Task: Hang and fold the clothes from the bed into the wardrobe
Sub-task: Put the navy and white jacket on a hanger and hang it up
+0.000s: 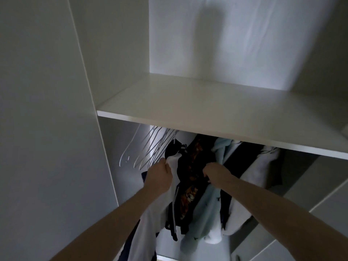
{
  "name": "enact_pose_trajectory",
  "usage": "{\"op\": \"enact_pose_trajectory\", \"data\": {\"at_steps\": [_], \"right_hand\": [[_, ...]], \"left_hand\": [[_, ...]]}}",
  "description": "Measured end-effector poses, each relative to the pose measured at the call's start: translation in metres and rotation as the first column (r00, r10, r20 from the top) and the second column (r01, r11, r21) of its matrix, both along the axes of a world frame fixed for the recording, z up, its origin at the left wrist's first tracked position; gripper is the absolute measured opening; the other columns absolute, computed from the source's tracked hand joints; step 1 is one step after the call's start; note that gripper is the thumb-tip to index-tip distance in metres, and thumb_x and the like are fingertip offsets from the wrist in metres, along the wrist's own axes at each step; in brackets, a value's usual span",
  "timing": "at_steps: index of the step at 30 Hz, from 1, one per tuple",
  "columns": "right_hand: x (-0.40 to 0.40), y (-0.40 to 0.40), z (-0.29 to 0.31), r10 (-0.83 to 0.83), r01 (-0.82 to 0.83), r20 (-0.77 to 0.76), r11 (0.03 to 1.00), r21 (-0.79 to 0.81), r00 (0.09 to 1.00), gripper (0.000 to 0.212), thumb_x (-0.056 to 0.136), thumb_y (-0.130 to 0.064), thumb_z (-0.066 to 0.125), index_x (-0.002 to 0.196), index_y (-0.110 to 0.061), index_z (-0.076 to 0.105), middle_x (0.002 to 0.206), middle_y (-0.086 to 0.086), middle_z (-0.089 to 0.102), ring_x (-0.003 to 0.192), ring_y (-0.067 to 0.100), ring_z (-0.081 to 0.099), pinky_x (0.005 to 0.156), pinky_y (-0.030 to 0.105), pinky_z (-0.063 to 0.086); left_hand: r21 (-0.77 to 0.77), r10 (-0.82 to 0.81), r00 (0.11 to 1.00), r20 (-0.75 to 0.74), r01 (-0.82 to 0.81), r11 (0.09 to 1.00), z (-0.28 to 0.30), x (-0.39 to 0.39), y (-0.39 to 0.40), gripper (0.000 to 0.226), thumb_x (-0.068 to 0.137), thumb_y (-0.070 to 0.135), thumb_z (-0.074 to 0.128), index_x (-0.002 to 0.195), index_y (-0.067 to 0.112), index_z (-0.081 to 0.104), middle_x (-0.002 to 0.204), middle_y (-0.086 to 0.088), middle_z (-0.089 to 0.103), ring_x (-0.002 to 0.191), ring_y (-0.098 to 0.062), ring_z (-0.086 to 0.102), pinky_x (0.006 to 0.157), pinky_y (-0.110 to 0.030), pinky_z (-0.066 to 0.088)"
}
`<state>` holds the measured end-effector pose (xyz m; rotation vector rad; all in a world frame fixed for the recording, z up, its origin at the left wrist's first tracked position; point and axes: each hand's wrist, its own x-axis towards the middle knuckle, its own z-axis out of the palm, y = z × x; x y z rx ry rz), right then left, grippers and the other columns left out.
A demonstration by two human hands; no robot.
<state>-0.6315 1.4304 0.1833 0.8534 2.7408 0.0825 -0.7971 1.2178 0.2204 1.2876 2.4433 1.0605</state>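
Perhaps a shadow [209,21] darkens the back wall [263,44].

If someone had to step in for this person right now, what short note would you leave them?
Left hand: grips the white garment at its upper edge.
Right hand: fingers curled into the dark hanging clothes.
Under the white shelf: several garments already hang, including a pale blue one; spare hangers hang at the left.
Done: a row of clothes is hung.
Left: get the white garment seated among them. The bed is out of view, so what remains there cannot be told.
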Motion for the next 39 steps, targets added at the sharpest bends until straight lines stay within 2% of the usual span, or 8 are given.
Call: {"op": "enact_pose_trajectory", "data": {"at_steps": [7,11,15,19,26,31,34,39], "right_hand": [[0.017,-0.001,0.017,-0.058,0.057,0.015,0.997,0.059,0.998,0.021,0.098,-0.001,0.057,0.113,-0.003,0.071,0.117,0.012,0.068,0.105,0.025,0.067,0.089,0.035,0.055],[0.017,-0.005,0.017,-0.09,0.088,0.013,0.991,0.101,0.996,0.023,0.096,0.002,0.056,0.112,-0.004,0.07,0.116,0.011,0.067,0.102,0.024,0.067,0.088,0.037,0.057],[0.013,-0.009,0.014,-0.132,0.128,0.021,0.984,0.126,0.991,0.022,0.094,0.003,0.059,0.112,-0.006,0.068,0.114,0.009,0.065,0.1,0.026,0.067,0.083,0.036,0.057],[0.01,-0.009,0.011,-0.15,0.15,-0.012,0.981,0.122,0.989,0.024,0.09,0.005,0.061,0.11,-0.006,0.069,0.116,0.009,0.065,0.102,0.027,0.067,0.085,0.039,0.058],[0.009,-0.008,0.001,-0.163,0.169,-0.066,0.982,0.082,0.984,0.031,0.09,0.006,0.061,0.117,-0.008,0.068,0.121,0.011,0.063,0.111,0.028,0.06,0.093,0.042,0.056],[0.013,-0.011,-0.002,-0.147,0.155,-0.106,0.986,0.066,0.983,0.036,0.091,0.004,0.062,0.123,-0.012,0.066,0.125,0.007,0.06,0.114,0.025,0.055,0.095,0.04,0.054],[0.018,-0.014,0.004,-0.123,0.125,-0.139,0.992,0.009,0.983,0.043,0.093,0.001,0.06,0.131,-0.017,0.064,0.133,0.004,0.056,0.12,0.024,0.052,0.098,0.038,0.051],[0.021,-0.022,0.013,-0.101,0.08,-0.242,0.992,-0.097,0.965,0.051,0.087,0.005,0.057,0.13,-0.02,0.065,0.144,-0.003,0.053,0.125,0.021,0.049,0.102,0.036,0.048]], "left_hand": [[0.098,-0.046,0.997,0.056,0.04,0.994,0.013,0.013,0.075,0.025,0.108,0.016,0.034,0.087,0.01,0.046,0.067,0.001,0.046,0.057,-0.012,0.046,0.046,-0.023,0.026],[0.154,-0.052,0.99,0.133,0.031,0.988,0.014,0.013,0.114,0.026,0.108,0.014,0.034,0.085,0.011,0.046,0.07,-0.003,0.051,0.069,-0.025,0.056,0.05,-0.029,0.029],[0.134,-0.068,0.981,0.181,0.044,0.99,0.013,0.011,0.142,0.028,0.109,0.019,0.035,0.102,0.001,0.055,0.097,-0.019,0.065,0.088,-0.034,0.064,0.065,-0.031,0.038],[0.109,-0.121,0.98,0.158,0.104,0.989,0.007,0.008,0.163,0.028,0.11,0.022,0.033,0.108,0.002,0.053,0.103,-0.019,0.065,0.084,-0.027,0.059,0.067,-0.031,0.036],[0.015,-0.188,0.969,0.161,0.188,0.982,-0.015,0.004,0.196,0.033,0.11,0.021,0.033,0.132,0.003,0.052,0.122,-0.019,0.063,0.105,-0.034,0.061,0.077,-0.028,0.039],[-0.056,-0.195,0.959,0.206,0.21,0.976,-0.03,0.004,0.207,0.022,0.109,0.021,0.034,0.108,0.007,0.052,0.105,-0.017,0.064,0.072,-0.016,0.05,0.053,-0.026,0.031],[-0.088,-0.222,0.955,0.197,0.243,0.966,-0.036,0.002,0.204,0.019,0.108,0.021,0.037,0.096,0.01,0.047,0.085,-0.006,0.056,0.07,-0.016,0.049,0.051,-0.027,0.03],[-0.088,-0.275,0.946,0.174,0.293,0.952,-0.045,-0.012,0.179,0.035,0.109,0.032,0.041,0.08,0.013,0.049,0.075,0.001,0.055,0.064,-0.009,0.05,0.05,-0.025,0.031]]}}
